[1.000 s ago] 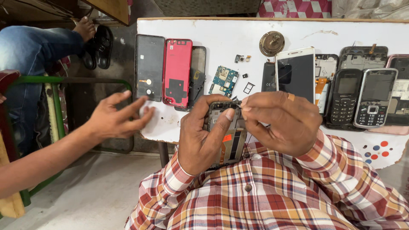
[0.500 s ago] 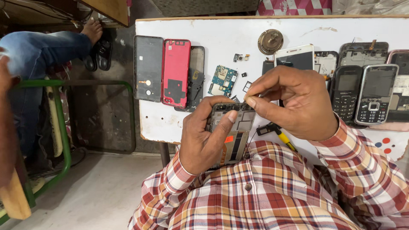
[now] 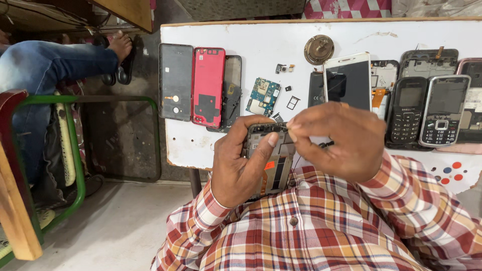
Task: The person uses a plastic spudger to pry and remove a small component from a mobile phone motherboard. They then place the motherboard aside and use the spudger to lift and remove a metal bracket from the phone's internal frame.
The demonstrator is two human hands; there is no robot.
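Left hand (image 3: 241,168) grips an opened phone (image 3: 273,160) upright over the counter's (image 3: 261,37) near edge, steadying it while right hand (image 3: 336,143), fingers pinched together at its top corner, probes inside; red back cover (image 3: 207,85) lies near the left edge.

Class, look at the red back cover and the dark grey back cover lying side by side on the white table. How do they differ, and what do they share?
Colour: the red cover is bright red, the grey cover dark grey.
Inside: the red cover carries a large black patch; the grey cover shows only small round marks.
Place: the grey cover lies at the table's left edge; the red cover sits beside it, nearer the circuit board.
Shared: both lie flat, untouched.
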